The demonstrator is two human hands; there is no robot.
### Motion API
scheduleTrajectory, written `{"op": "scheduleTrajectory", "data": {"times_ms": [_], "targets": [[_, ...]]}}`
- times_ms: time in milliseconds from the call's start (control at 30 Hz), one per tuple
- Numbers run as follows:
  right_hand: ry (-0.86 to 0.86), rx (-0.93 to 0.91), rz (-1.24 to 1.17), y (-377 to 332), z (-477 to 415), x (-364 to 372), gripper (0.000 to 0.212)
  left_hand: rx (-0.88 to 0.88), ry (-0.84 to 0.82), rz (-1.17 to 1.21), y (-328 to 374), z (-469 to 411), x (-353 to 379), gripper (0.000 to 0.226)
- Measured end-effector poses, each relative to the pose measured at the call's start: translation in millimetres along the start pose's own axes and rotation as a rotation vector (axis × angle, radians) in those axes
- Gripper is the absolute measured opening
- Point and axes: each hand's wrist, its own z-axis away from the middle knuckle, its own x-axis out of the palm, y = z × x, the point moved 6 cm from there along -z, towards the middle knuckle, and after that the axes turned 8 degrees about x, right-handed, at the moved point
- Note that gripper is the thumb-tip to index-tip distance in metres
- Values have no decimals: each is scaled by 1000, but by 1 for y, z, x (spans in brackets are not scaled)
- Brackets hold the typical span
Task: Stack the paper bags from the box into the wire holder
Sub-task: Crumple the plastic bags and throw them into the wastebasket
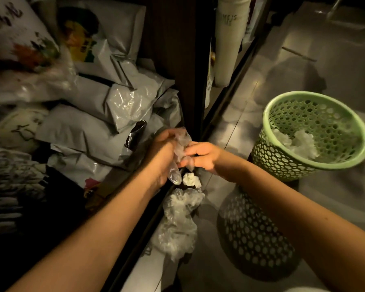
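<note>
My left hand (160,154) and my right hand (202,154) meet at the centre of the view over a crumpled piece of clear plastic film (180,148). The left hand grips the film from the left, its fingers curled round it. The right hand pinches the film's right side with thumb and fingertips. A tail of the film (174,175) hangs down below the left hand. No paper bags, box or wire holder can be made out in this dim view.
Grey plastic mailer bags (105,114) are piled on a shelf at left, behind a dark upright post (177,60). More crumpled clear plastic (177,224) and a white paper wad (191,179) lie below my hands. A green perforated bin (316,165) with white waste stands on the tiled floor at right.
</note>
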Motion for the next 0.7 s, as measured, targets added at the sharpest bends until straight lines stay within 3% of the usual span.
{"op": "scheduleTrajectory", "data": {"times_ms": [67,167,233,300,333,400,500,567,700], "targets": [[-39,26,-125,1,3,-6,31,16,0,22,5,2,-2,32],[-39,78,-494,17,4,-14,29,57,21,-180,8,2,5,35],[51,90,-627,31,-7,-12,21,84,76,-296,7,0,2,40],[252,190,-707,54,-19,-17,12,146,98,-413,8,-1,-10,44],[341,265,-662,67,-24,-21,17,151,98,-451,8,-2,-19,45],[424,435,-257,94,-28,-27,26,120,105,-510,10,-1,-33,45],[302,562,463,125,-37,-26,40,66,166,-556,17,-3,-41,42],[199,572,609,133,-42,-22,52,49,205,-531,21,-3,-42,41],[36,549,746,142,-45,-7,32,51,160,-593,20,5,-42,39]]}}
